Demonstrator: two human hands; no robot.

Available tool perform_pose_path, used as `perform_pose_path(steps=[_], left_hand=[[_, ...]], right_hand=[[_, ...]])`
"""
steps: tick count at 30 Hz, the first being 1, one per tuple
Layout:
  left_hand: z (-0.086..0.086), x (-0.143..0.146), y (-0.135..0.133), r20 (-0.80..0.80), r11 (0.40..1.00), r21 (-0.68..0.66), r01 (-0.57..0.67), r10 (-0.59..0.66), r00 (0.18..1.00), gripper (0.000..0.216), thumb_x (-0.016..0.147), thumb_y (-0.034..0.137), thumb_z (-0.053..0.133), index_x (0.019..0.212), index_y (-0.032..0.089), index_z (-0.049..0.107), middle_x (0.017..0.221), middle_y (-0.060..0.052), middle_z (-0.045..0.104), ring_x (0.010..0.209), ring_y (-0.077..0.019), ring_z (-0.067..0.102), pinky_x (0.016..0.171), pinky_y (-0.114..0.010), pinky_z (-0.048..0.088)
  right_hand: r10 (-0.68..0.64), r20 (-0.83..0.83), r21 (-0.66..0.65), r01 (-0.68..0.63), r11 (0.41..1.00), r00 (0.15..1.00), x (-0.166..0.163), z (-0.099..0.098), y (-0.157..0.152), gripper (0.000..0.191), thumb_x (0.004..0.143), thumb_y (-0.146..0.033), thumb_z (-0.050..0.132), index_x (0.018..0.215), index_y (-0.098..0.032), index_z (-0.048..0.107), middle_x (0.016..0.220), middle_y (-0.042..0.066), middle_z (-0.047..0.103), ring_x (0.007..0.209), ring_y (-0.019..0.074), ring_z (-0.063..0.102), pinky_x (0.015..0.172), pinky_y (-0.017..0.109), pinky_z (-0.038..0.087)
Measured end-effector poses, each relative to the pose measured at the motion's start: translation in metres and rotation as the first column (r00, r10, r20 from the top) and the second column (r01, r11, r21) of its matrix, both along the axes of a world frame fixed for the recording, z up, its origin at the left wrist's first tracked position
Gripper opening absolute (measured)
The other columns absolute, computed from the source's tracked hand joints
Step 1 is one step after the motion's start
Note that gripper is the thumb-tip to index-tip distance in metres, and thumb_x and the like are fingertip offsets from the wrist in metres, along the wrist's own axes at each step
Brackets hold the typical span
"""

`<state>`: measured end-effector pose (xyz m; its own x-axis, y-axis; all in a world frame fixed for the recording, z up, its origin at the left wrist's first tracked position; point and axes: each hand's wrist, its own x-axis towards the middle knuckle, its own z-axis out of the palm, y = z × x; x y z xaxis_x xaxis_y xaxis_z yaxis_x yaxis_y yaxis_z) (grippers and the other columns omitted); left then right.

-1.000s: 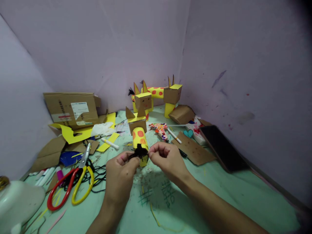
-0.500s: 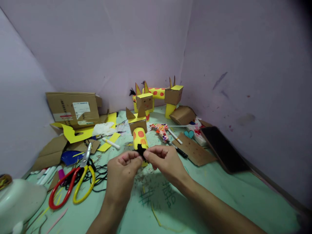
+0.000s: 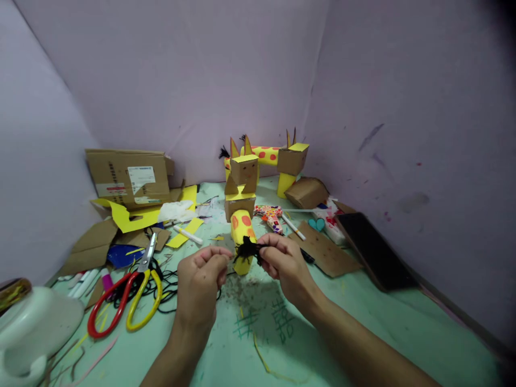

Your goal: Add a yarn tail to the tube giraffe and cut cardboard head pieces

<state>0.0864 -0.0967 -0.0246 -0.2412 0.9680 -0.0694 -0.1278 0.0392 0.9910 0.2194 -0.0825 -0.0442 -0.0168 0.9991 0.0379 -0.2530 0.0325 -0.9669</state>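
The right hand pinches a black yarn tuft at the yellow spotted tube's near end. The left hand is curled just left of the tuft; I cannot tell whether it holds anything.

A single head-worn camera looks forward and down across the green surface into a wall corner, close above the hands at the bottom.

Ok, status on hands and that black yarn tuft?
Right hand pinches small black yarn tuft. Left hand curled shut beside it, apart. Yellow orange-spotted paper tube lies right behind tuft. Red-and-yellow scissors off to left.
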Motion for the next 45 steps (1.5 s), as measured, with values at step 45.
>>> perform_pose_path(steps=[45], left_hand=[[-0.011,-0.011,-0.008,-0.531,0.846,0.533,-0.018,0.351,0.772,0.008,0.072,0.018,0.055,0.08,0.02,0.056,0.078,-0.003,0.06,0.079,-0.0198,0.057,0.077,-0.03,0.043]], right_hand=[[-0.39,0.272,0.597,0.163,0.785,0.88,0.01,-0.018,0.001,0.014,0.079,-0.019,0.054,0.092,-0.021,0.054,0.09,0.004,0.055,0.087,0.0183,0.053,0.081,0.034,0.043]])
